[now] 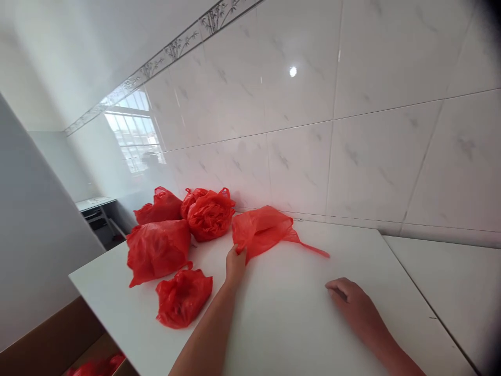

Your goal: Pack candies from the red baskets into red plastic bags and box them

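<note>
Left hand pinching near edge of a thin red plastic bag – thumb and fingers closed on it, bag spread loosely on the white table near the tiled wall, one narrow strip trailing right. Right hand over the table, nearer the camera and well apart from the bag, fingers loosely curled, no object visible in it; can't tell if fingertips meet. Left of the bag: bunched red bags, the crumpled round one just beside it, a smaller one in front. Lower left – cardboard box, more red plastic inside.
</note>
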The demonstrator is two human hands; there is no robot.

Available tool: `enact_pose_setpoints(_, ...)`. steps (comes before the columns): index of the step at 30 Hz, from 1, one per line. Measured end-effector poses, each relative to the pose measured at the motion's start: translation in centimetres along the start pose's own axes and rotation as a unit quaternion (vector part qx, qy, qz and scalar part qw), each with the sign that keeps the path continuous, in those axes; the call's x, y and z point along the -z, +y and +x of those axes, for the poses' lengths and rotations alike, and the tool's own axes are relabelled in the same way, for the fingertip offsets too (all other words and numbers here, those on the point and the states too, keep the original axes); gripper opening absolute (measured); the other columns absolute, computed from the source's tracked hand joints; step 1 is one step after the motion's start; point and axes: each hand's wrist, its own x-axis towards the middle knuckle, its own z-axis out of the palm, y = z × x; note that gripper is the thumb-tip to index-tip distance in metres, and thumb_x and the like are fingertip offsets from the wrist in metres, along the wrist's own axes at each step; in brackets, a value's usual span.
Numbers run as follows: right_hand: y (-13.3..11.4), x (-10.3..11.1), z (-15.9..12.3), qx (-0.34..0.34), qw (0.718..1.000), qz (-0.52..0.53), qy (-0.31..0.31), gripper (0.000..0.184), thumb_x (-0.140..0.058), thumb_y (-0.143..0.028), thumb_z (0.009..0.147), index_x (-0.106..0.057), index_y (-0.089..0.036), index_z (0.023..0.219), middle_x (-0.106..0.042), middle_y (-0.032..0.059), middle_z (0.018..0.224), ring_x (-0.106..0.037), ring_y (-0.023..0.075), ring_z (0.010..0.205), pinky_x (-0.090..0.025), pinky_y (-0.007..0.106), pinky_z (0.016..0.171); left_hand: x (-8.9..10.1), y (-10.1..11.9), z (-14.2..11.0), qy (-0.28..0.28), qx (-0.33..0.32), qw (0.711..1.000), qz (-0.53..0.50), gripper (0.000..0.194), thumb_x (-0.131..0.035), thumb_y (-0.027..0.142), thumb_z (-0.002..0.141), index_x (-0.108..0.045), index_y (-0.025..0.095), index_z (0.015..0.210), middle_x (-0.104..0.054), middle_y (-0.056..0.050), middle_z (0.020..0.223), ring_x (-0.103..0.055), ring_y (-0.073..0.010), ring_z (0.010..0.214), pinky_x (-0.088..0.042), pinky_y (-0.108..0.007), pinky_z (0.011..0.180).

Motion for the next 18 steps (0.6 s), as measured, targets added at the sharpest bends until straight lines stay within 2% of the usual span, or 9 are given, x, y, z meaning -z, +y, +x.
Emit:
enact_pose_setpoints(2, -0.6, -0.2, 0.1, 0.07, 0.995, -0.048, 0.047, 0.022, -0.045, -0.03, 0.083, -0.066, -0.024, 0.088, -0.066, 0.0054, 0.096, -0.06, 0.0235, 0.094, -0.051, 0.038, 0.078, -0.6, -0.4, -0.7, -0.026, 0.016, 0.999, -0.043, 0.025, -0.054, 0.042, 0.077, -0.054, 0.017, 0.073, -0.054, -0.001, 0.065, -0.054, -0.0162, 0.063, -0.042, -0.028, 0.059)
enact_pose_setpoints(6, -3.2, -0.8, -0.1, 0.192, 0.96, -0.122, 0.166, 0.023, -0.046, -0.019, 0.085, -0.066, -0.022, 0.096, -0.063, 0.0083, 0.103, -0.055, 0.0263, 0.107, -0.045, 0.046, 0.09, -2.2, -0.3, -2.3, -0.082, 0.043, 0.987, -0.129, 0.03, -0.054, 0.046, 0.077, -0.055, 0.017, 0.082, -0.06, -0.002, 0.075, -0.057, -0.014, 0.067, -0.045, -0.026, 0.062)
enact_pose_setpoints(8, -4.9, -1.2, -0.6, 0.233, 0.949, -0.126, 0.172, 0.026, -0.046, -0.016, 0.084, -0.065, -0.022, 0.101, -0.062, 0.0086, 0.106, -0.054, 0.0259, 0.109, -0.044, 0.046, 0.092, -3.0, 0.2, -3.0, -0.125, 0.082, 0.967, -0.208, 0.03, -0.057, 0.045, 0.076, -0.056, 0.017, 0.088, -0.062, -0.003, 0.081, -0.059, -0.0146, 0.07, -0.047, -0.027, 0.064)
enact_pose_setpoints(10, -6.3, -1.6, -1.3, 0.261, 0.943, -0.125, 0.162, 0.028, -0.046, -0.014, 0.084, -0.064, -0.024, 0.103, -0.063, 0.0084, 0.105, -0.055, 0.0254, 0.108, -0.044, 0.047, 0.093, -3.6, 0.8, -3.7, -0.163, 0.128, 0.934, -0.292, 0.03, -0.06, 0.042, 0.075, -0.057, 0.017, 0.092, -0.064, -0.004, 0.086, -0.061, -0.0163, 0.074, -0.05, -0.03, 0.067)
enact_pose_setpoints(14, -7.4, -1.9, -1.8, 0.25, 0.946, -0.122, 0.169, 0.034, -0.042, -0.011, 0.085, -0.062, -0.026, 0.107, -0.065, 0.0068, 0.105, -0.054, 0.0258, 0.111, -0.04, 0.051, 0.098, -4.4, 1.9, -5.0, -0.25, 0.202, 0.883, -0.341, 0.026, -0.058, 0.041, 0.078, -0.06, 0.017, 0.086, -0.066, -0.008, 0.086, -0.064, -0.0203, 0.079, -0.053, -0.033, 0.069)
enact_pose_setpoints(18, -6.7, -0.9, -0.9, 0.143, 0.965, -0.102, 0.194, 0.03, -0.043, -0.019, 0.087, -0.059, -0.024, 0.113, -0.062, 0.0095, 0.111, -0.052, 0.0282, 0.113, -0.04, 0.05, 0.096, -4.8, 2.6, -6.4, -0.34, 0.229, 0.847, -0.337, 0.036, -0.05, 0.05, 0.082, -0.064, 0.018, 0.094, -0.068, -0.011, 0.093, -0.065, -0.0253, 0.088, -0.053, -0.038, 0.074)
